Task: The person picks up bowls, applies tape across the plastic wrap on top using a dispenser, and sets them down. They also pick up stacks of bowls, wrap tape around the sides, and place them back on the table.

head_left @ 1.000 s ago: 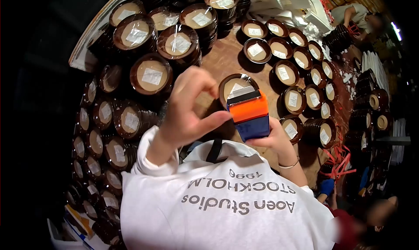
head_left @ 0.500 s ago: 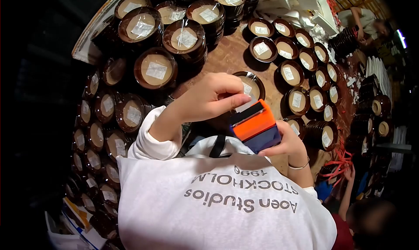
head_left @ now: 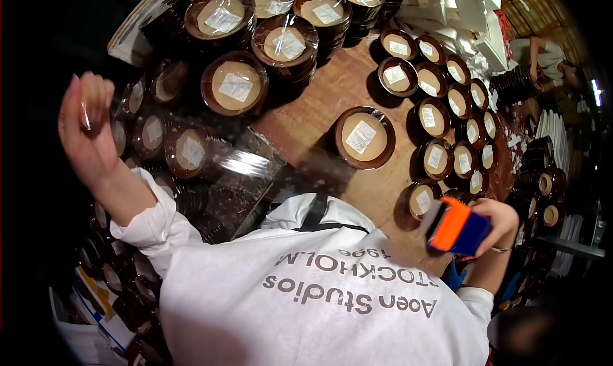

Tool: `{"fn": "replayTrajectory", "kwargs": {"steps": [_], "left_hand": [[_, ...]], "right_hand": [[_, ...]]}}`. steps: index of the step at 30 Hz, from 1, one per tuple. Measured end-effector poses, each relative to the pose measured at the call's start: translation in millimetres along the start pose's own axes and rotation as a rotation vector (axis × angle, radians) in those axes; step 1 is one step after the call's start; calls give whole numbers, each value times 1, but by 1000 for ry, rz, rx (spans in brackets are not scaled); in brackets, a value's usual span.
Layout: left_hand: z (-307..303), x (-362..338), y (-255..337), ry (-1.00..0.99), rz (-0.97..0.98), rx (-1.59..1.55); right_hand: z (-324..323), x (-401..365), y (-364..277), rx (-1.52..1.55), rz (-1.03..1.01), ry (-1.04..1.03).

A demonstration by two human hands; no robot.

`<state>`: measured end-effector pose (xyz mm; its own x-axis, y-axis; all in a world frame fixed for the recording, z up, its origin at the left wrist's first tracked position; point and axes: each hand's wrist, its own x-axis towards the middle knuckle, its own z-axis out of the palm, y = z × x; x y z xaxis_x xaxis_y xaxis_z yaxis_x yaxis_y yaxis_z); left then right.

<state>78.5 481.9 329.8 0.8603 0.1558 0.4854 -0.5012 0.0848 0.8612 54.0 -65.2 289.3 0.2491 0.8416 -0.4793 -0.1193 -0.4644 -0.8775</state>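
My left hand (head_left: 89,126) is raised at the far left, its fingers closed on the end of a clear film. The film (head_left: 246,163) is stretched across the view, glinting over the dark gap left of centre. At the right, my right hand (head_left: 499,224) grips an orange and dark blue dispenser (head_left: 454,228), held out near the lower right bowls. Between the hands and farther forward, a brown bowl (head_left: 383,140) with a tan inside and a white label (head_left: 361,137) sits on the brown board (head_left: 300,120).
Stacks of film-covered labelled bowls (head_left: 235,83) stand at the upper left, with more along the left side. Rows of labelled bowls (head_left: 433,117) cover the right. White foam pieces (head_left: 447,8) lie at the top. Another person (head_left: 543,59) works at the upper right.
My left hand has moved far left from near the dispenser, drawing out the clear film. My right hand and the dispenser have shifted right and slightly down, uncovering the middle bowl.
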Motion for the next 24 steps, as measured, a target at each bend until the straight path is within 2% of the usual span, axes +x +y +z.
{"fn": "replayTrajectory", "kwargs": {"steps": [1, 2, 3, 4, 5, 6, 7, 8, 9, 10, 11, 12, 14, 15, 17, 18, 19, 21, 22, 24], "left_hand": [[-8, -11, -10, 150, -47, -7], [-3, -27, -22, 126, -18, 28], [-5, -40, -39, 150, -47, -30], [3, -57, -51, 316, -133, 41], [8, -72, -66, 280, -146, 32], [23, -87, -85, 400, -262, 93], [27, -99, -104, 341, -332, 143], [40, -112, -125, 442, -478, -1], [47, -126, -149, 389, -566, -3], [58, -135, -169, 354, -680, 131], [63, -152, -206, 216, -620, 237], [73, -163, -239, 165, -488, 304], [85, -177, -298, 146, -588, 260], [91, -183, -328, 161, -578, 276], [96, -199, -387, 105, -581, 390], [101, -204, -401, 40, -573, 504], [105, -204, -404, 57, -579, 494], [111, -209, -402, -87, -734, 864], [114, -208, -404, -81, -749, 857], [122, -210, -405, -186, -781, 1093]], "right_hand": [[-6, -17, -3, 58, 15, 82], [-12, -32, -19, 74, 121, 168], [-23, -51, -24, 13, 129, 202], [-30, -65, -39, 24, 178, 304], [-30, -79, -52, -25, 146, 525], [-37, -101, -59, -5, 241, 638], [-44, -148, -44, -131, 254, 825], [-59, -155, -60, -106, 311, 832], [-66, -145, -82, -124, 357, 862], [-72, -131, -104, -143, 410, 888], [-83, -118, -121, -162, 470, 890], [-97, -104, -131, -182, 528, 894], [-128, -61, -150, -192, 641, 754], [-143, -39, -158, -307, 712, 661], [-148, 15, -164, -353, 684, 630], [-150, 39, -166, -362, 665, 631], [-152, 65, -172, -378, 673, 621], [-156, 111, -177, -361, 735, 410], [-160, 125, -176, -365, 745, 397], [-166, 145, -174, -324, 703, 236]]}}
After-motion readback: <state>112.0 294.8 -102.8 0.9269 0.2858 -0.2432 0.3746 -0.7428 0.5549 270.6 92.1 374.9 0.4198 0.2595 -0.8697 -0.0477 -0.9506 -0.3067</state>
